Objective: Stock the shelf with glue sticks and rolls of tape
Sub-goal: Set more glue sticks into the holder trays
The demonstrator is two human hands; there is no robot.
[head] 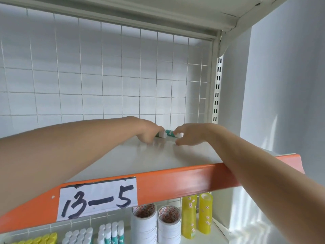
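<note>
Both arms reach deep onto the upper shelf (pixel 133 155), a pale grey board with an orange front edge. My left hand (pixel 149 132) grips a teal glue stick with a white cap (pixel 162 134), lying on its side. Just to its right, my right hand (pixel 190 136) pinches a second teal glue stick (pixel 171 132), also lying flat near the wire grid back. On the shelf below stand white-capped glue sticks (pixel 110 231), yellow-capped ones (pixel 44 239), white tape rolls (pixel 168 224) and yellow tape rolls (pixel 197 213).
A white wire grid (pixel 105 76) closes the back of the shelf. A slotted upright post (pixel 217 88) stands at the right, and another shelf board (pixel 158 11) sits overhead. A paper label reading 13-5 (pixel 98 199) is taped to the orange edge.
</note>
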